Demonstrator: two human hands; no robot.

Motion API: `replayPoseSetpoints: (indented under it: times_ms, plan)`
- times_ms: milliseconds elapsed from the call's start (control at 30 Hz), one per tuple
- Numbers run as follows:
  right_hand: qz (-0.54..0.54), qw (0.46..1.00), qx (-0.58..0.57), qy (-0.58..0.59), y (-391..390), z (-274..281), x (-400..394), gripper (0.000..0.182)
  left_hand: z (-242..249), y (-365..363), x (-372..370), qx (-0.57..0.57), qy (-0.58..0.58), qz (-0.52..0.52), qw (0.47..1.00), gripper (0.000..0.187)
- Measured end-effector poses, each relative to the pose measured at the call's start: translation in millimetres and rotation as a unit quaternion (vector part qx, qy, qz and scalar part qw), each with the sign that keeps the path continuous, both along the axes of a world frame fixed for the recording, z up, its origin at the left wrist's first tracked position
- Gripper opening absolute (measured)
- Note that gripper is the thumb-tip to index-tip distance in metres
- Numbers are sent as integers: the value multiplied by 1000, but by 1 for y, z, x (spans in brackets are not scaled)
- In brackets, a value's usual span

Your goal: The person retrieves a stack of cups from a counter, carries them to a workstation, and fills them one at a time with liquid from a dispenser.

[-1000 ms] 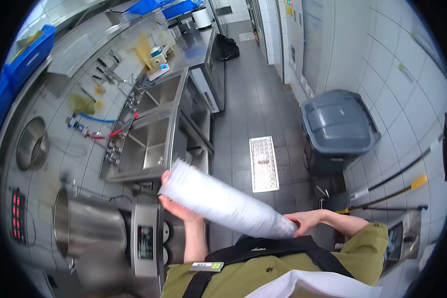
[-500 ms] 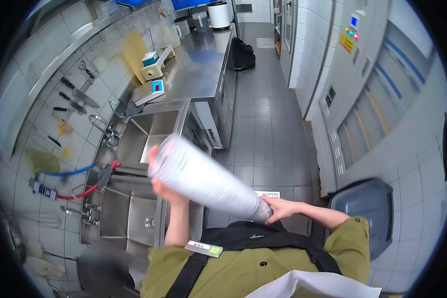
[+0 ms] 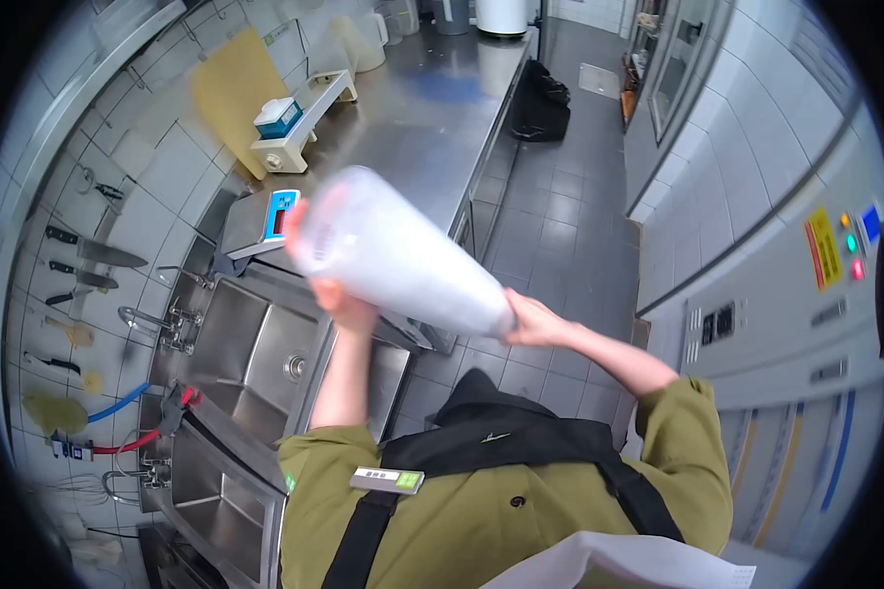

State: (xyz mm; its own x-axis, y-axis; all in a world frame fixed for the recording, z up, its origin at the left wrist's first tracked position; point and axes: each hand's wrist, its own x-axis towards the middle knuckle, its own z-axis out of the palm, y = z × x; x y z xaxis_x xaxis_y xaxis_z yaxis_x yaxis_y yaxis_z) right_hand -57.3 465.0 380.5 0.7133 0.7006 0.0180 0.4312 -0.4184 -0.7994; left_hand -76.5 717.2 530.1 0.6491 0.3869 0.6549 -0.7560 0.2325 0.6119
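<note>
A long whitish, translucent stack of nested plastic cups (image 3: 403,250) is held slantwise in front of my body, blurred by motion. Around its wide upper end curls my left hand (image 3: 336,299), its fingers partly hidden behind the stack. My right hand (image 3: 535,320) grips the narrow lower end, with the thumb on top. The stack hangs above the walkway, between the steel sinks and my apron (image 3: 501,442).
Two steel sinks (image 3: 265,353) lie at left, below wall-hung knives (image 3: 98,253). A digital scale (image 3: 260,224) stands on the steel counter (image 3: 413,128). A black bag (image 3: 542,103) sits on the tiled floor (image 3: 560,211). A tall cabinet with lit buttons (image 3: 786,314) lines the right.
The view has moved forward along the walkway, so the counter and scale look nearer. My hands still hold the cup stack, which now sits higher in the view.
</note>
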Motion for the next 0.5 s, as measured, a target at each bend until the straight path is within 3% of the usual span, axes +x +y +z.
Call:
replayPoseSetpoints:
  times_ms: [133, 333, 400, 500]
  plan:
    - [54, 995, -66, -60, 86, 0, 159, 73, 10, 48, 104, 10, -29, 108, 994, 93]
    - [119, 987, 102, -42, 211, -59, 339, 77, 8, 100, 251, 96, -36, 228, 968, 103]
    - [129, 987, 79, -51, 229, -61, 377, 76, 2, 113, 291, 120, -15, 247, 962, 105]
    - [113, 993, -17, 33, 239, -63, 415, 83, -12, 131, 342, 179, 12, 301, 937, 111]
